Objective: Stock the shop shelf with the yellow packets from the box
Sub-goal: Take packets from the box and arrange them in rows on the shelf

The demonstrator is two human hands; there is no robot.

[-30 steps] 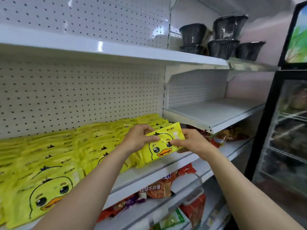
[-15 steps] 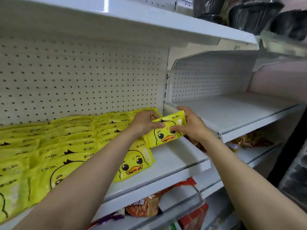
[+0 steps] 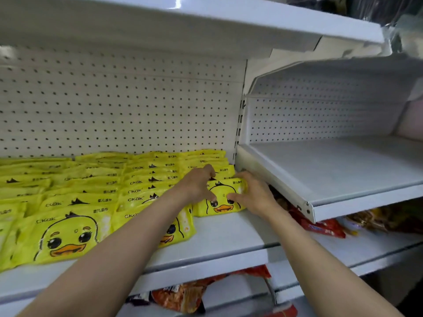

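A: Yellow packets (image 3: 96,197) are laid in overlapping rows across the shop shelf (image 3: 229,234), from the left edge of the view to near the divider. Which step is in hand?

B: Placement, as judged. One yellow packet with a duck face (image 3: 220,200) is stood at the right end of the rows, its lower edge on the shelf board. It is gripped by both hands: the left hand (image 3: 198,185) is closed over its upper left edge, the right hand (image 3: 254,195) is closed on its right side.

A: What is called for next?

B: The packet is to be leaned against the packets behind it and released. A further packet is then to be fetched from the box. Bare board is left in front of the right-hand row, so the stocking is judged unfinished.

A: What cannot be made out?

B: The box is not in view. Part of the front packet under the left forearm is covered. The upper shelf goods at top right are cut off and blurred. The red packets (image 3: 322,227) below the adjacent empty shelf (image 3: 332,170) are only partly seen, and their print is not legible.
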